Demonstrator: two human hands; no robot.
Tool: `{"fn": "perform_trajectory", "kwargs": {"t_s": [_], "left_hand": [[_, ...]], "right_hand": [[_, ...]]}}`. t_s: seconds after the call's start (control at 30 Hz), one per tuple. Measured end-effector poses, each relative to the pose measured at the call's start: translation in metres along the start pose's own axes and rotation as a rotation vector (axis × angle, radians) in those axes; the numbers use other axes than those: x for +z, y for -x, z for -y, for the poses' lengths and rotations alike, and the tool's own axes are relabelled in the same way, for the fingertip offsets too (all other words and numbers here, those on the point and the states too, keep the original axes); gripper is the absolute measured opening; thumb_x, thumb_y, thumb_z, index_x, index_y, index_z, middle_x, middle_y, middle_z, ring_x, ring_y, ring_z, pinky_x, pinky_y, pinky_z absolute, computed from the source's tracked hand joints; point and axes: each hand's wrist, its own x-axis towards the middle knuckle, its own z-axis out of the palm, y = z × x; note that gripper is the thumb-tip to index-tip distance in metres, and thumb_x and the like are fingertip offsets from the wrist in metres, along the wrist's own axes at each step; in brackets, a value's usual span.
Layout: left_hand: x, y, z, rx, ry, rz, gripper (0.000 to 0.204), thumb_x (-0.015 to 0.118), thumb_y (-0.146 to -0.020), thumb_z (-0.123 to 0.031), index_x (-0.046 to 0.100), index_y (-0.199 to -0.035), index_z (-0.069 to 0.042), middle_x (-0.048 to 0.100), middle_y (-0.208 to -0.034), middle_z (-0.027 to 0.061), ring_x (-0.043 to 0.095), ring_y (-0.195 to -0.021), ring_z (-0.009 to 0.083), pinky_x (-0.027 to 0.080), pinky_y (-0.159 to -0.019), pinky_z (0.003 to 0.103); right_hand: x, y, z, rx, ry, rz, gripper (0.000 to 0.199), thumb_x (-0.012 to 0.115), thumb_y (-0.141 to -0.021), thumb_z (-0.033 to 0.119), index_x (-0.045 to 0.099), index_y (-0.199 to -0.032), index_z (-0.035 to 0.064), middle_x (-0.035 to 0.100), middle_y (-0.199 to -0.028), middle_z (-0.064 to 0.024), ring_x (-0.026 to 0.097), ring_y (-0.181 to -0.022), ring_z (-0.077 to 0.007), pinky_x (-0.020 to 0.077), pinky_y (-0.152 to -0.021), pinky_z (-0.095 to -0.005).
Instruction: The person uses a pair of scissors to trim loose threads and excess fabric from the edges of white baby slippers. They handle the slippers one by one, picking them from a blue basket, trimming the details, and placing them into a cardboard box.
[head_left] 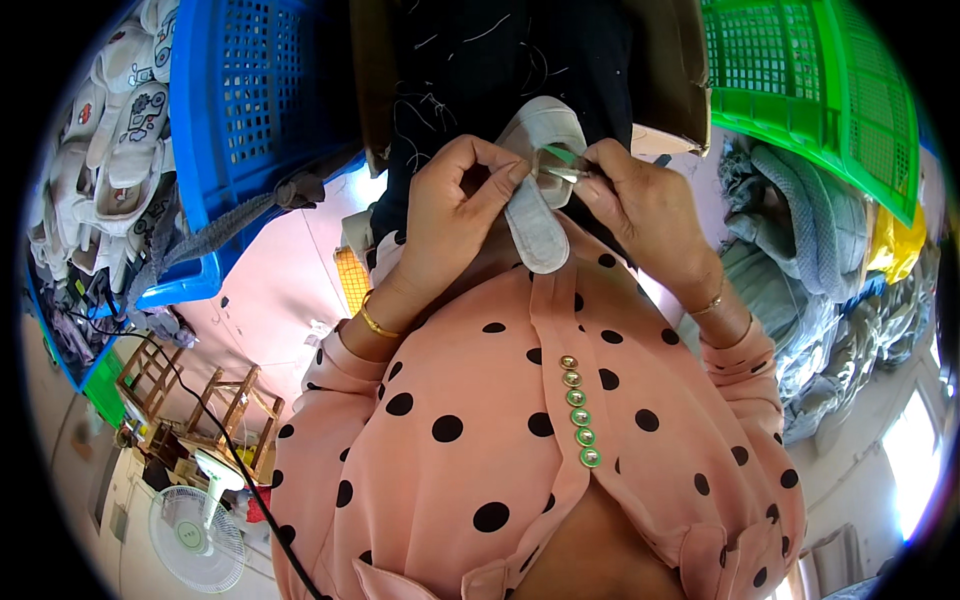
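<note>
- We are looking straight down on a pale grey fabric shoe [540,238], and it is sitting right between the two hands, over the lap.
- We are seeing the left hand [450,205] pinching tight, thumb and forefinger closing on the shoe's left edge near its middle.
- Over to the right hand [645,205]: its fingers are curling in, gripping a small tool [568,157] with green and metallic parts; we are failing to make out its exact kind.
- That tool is pointing leftward from the right fingertips, at the shoe's opening; whether it is touching the fabric, we are not managing to tell.
- One rounded end of the shoe is hanging below the left fingertips, toward the dotted pink shirt [450,370]; the wider end is rising beyond both hands, against dark trousers [590,60] with loose threads clinging.
- Left of the left hand, we are spotting a blue basket [190,110], with pale shoes [130,130] piling up farther out.
- Beyond the right hand, a green basket [835,90] is standing, grey fabric [800,215] heaping just nearer.
</note>
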Motion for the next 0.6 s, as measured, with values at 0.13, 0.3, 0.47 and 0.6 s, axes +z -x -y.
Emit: {"fn": "perform_trajectory", "kwargs": {"t_s": [0.13,0.3,0.47,0.6], "left_hand": [[0.006,0.008,0.006,0.067,0.069,-0.034,0.014,0.069,-0.092,-0.014,0.064,-0.093,0.0,0.065,-0.085,0.006,0.062,-0.074,0.0104,0.049,-0.069,0.023],[0.005,0.011,0.007,0.079,0.04,-0.047,0.014,0.067,-0.093,-0.014,0.063,-0.094,-0.001,0.065,-0.086,0.0058,0.061,-0.075,0.0102,0.048,-0.068,0.022],[0.006,0.012,0.007,0.081,0.027,-0.033,0.014,0.067,-0.094,-0.014,0.062,-0.093,-0.001,0.063,-0.085,0.0054,0.06,-0.074,0.0097,0.048,-0.067,0.022],[0.003,0.013,0.006,0.05,0.002,0.058,0.013,0.062,-0.098,-0.012,0.056,-0.099,-0.001,0.06,-0.09,0.0014,0.055,-0.078,0.0053,0.047,-0.074,0.02]], "right_hand": [[-0.024,-0.013,0.003,-0.122,0.318,0.156,0.041,0.056,-0.094,0.046,0.053,-0.081,0.0073,0.058,-0.06,-0.0061,0.06,-0.053,-0.026,0.0442,-0.047,-0.0347],[-0.033,-0.024,0.006,-0.211,0.393,0.265,0.039,0.056,-0.094,0.046,0.057,-0.082,0.0084,0.06,-0.062,-0.0066,0.062,-0.058,-0.0266,0.0456,-0.05,-0.0351],[-0.033,-0.031,0.01,-0.281,0.46,0.278,0.038,0.056,-0.094,0.041,0.059,-0.079,0.0064,0.058,-0.057,-0.0075,0.061,-0.054,-0.0266,0.0446,-0.048,-0.0342],[-0.033,-0.033,0.015,-0.333,0.482,0.304,0.036,0.057,-0.094,0.04,0.059,-0.079,0.0068,0.057,-0.056,-0.0082,0.061,-0.053,-0.0271,0.0443,-0.047,-0.0344]]}}
